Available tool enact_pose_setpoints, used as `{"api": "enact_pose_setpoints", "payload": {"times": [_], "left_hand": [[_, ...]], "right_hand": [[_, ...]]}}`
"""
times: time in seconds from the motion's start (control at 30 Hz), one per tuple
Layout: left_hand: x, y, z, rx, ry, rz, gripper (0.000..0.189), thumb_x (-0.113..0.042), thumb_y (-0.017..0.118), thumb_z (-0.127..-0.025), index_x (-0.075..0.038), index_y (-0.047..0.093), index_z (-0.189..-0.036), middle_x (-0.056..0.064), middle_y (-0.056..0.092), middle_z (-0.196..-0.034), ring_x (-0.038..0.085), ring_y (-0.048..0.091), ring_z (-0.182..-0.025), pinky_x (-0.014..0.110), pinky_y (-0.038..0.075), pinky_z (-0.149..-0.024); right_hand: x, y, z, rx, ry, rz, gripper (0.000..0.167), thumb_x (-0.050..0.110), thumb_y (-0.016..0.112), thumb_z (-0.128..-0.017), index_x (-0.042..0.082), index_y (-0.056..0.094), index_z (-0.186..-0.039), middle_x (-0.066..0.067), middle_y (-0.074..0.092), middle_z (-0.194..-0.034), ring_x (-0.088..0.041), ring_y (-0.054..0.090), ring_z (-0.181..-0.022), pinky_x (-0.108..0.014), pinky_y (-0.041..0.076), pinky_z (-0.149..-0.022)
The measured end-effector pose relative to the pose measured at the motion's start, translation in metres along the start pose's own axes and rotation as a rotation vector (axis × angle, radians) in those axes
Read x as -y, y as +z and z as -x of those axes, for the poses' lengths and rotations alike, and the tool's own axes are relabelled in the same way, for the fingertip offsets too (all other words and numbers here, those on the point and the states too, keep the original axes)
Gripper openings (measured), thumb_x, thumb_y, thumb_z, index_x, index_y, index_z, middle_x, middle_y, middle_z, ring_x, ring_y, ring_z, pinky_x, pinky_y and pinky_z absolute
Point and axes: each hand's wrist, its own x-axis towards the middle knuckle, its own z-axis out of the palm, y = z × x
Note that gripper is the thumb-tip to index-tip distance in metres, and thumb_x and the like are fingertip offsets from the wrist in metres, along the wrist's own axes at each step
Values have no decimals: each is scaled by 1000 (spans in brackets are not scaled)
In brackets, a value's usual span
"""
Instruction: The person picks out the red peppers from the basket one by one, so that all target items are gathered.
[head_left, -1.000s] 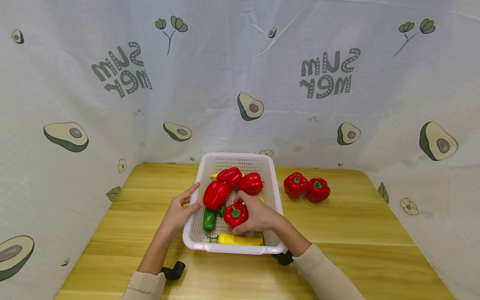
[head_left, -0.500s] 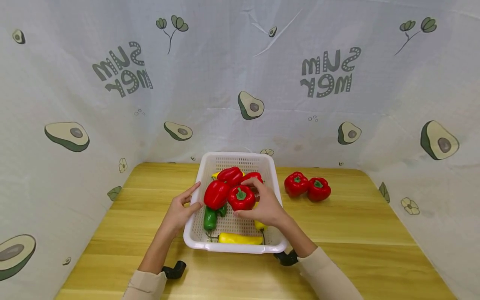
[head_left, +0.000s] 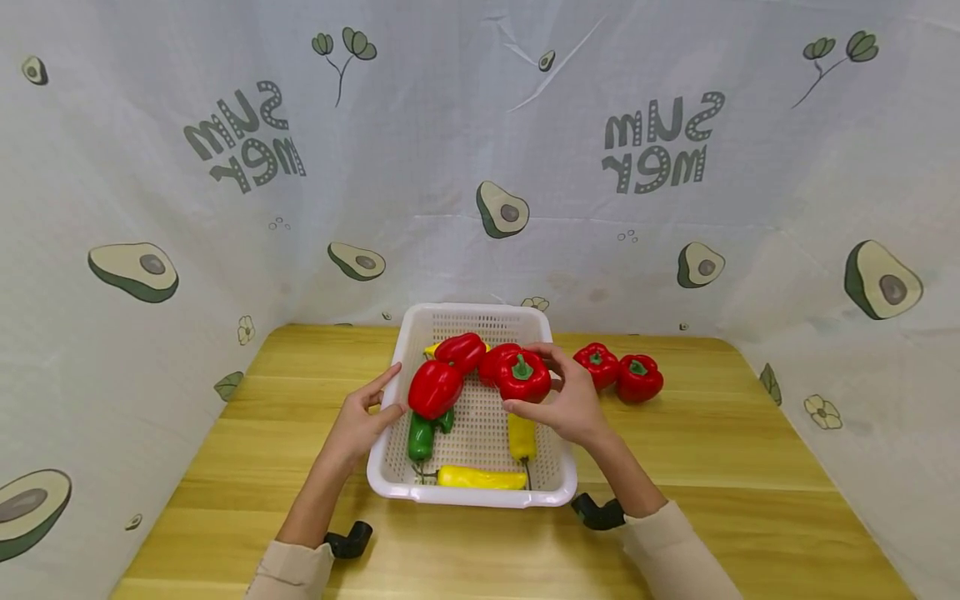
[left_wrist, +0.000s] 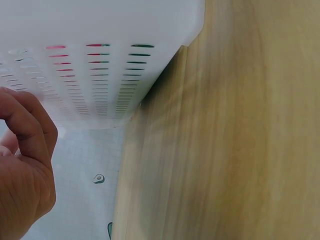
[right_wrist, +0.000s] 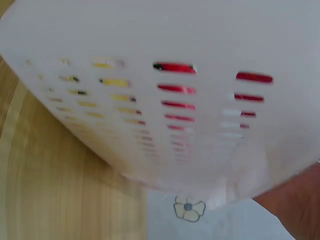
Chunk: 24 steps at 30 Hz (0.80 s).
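Observation:
A white perforated plastic basket [head_left: 566,492] stands on the wooden table. My left hand [head_left: 358,425] grips its left rim, the thumb over the edge; the curled fingers [left_wrist: 37,117] show beside the wall in the left wrist view. Over the basket's right side, my right hand [head_left: 573,404] holds a red bell pepper [head_left: 525,379] stem up between thumb and fingers. Inside the basket lie a large red bell pepper [head_left: 435,390], another red pepper [head_left: 461,352], a partly hidden red pepper [head_left: 491,364], a green pepper [head_left: 421,437], and yellow peppers [head_left: 480,477], [head_left: 522,437].
Two red bell peppers [head_left: 639,379] sit on the table [head_left: 720,467] right of the basket, one partly behind my right hand. A white curtain [head_left: 450,150] with avocado prints encloses the back and sides. Black wrist mounts [head_left: 348,540] show at both forearms.
My right hand has lifted the red bell pepper from the basket's middle and carried it up and right toward the right rim. The left hand stays on the left rim.

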Motion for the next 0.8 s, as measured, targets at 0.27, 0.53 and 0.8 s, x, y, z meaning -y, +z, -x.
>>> {"api": "enact_pose_setpoints", "payload": {"times": [0.27, 0.53, 0.8], "left_hand": [[0, 0, 0, 1, -5, -4, 67, -9, 69, -94, -30, 49, -155, 24, 63, -120, 38, 74, -101, 48, 66, -74], [1, 0, 0, 3, -1, 3, 67, -9, 68, -94, -30, 49, -155, 23, 62, -118, 37, 74, -100, 49, 66, -74], [1, -1, -1, 5, -4, 1, 67, -9, 69, -94, -31, 49, -155, 24, 62, -121, 37, 74, -100, 48, 66, -74]], "right_hand": [[-10, -20, 5, -52, 47, -36, 77, 19, 91, -76, 9, 52, -143, -11, 58, -142, -29, 59, -125, -20, 56, -97], [-17, -38, 11, -96, 96, -40, 78, 18, 89, -79, 10, 49, -144, -12, 55, -144, -30, 55, -130, -24, 57, -98], [-24, -50, 19, -143, 159, -60, 79, 17, 87, -83, 8, 44, -148, -15, 51, -148, -30, 50, -131, -7, 50, -94]]}}
